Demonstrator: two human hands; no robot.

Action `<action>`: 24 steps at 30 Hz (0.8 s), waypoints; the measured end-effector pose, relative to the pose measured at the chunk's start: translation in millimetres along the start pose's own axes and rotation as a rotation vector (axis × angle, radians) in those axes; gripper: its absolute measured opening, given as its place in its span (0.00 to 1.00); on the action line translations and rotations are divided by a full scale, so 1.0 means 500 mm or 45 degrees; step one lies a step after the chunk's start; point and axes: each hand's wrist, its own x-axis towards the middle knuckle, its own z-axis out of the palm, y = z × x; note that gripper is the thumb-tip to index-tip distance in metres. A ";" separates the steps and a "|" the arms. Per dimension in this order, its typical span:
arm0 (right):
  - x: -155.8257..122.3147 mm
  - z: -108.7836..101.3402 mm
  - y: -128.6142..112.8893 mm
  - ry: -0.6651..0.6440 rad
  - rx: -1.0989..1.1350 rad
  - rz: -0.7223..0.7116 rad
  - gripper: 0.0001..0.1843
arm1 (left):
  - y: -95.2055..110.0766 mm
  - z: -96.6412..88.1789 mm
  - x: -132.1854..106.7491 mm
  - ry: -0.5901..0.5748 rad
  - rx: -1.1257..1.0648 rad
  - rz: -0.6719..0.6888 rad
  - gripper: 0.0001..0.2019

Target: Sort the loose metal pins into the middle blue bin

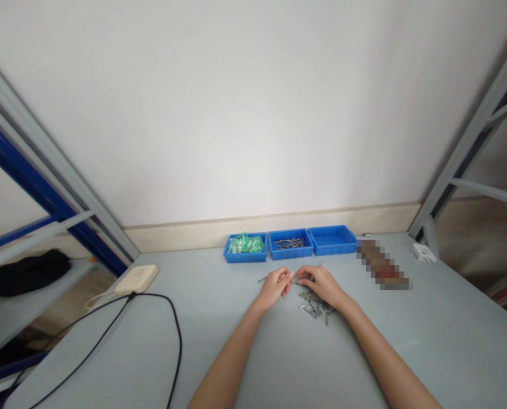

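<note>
My left hand is closed just in front of the blue trays, its fingers curled together. A thin screw shows at its left side; I cannot tell whether it is held or lies on the table. My right hand faces it with thumb and fingers pinched, the fingertips almost meeting those of my left hand. A tiny pale thing shows between the fingertips, too small to name. Under and beside my right hand lies a loose pile of metal screws, partly hidden by the wrist.
Against the wall stand a blue tray with green plastic packets, a blue tray with screws, and a third blue tray. A cream box and black cable lie left. A white object sits right, near a blurred patch.
</note>
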 end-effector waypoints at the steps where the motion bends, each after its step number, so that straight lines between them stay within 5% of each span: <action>1: 0.000 0.000 -0.002 0.003 0.003 -0.003 0.11 | -0.002 0.000 0.000 -0.013 0.002 0.005 0.20; 24: -0.003 0.003 -0.011 0.085 -0.055 0.015 0.16 | -0.022 0.001 0.008 0.002 0.059 0.024 0.18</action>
